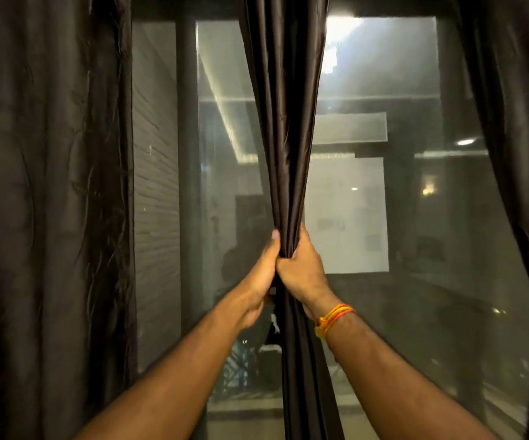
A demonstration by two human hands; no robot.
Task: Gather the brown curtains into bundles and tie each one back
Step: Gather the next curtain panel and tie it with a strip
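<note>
Head view, facing window (384, 217).

- Middle curtain (285, 122): dark brown, hangs from top of frame down the centre of the window, gathered into one narrow pleated bundle. Narrowest where the hands meet; fans wider above, falls straight below.
- Left hand (261, 281): on the left side of the middle curtain, thumb up along the cloth, fingers wrapped round the bundle.
- Right hand (301, 271): on the right side of the middle curtain, touching the left hand, fingers (304, 238) wrapped round the same bundle. Orange-yellow thread bracelet (333, 317) on this wrist.
- Left curtain (50, 185): well apart to the left of the middle curtain, hanging loose and creased.
- Right curtain (517, 122): well apart to the right, at the frame edge, hanging loose.
- Dark frame post (188, 154): between the left curtain and the middle curtain.
</note>
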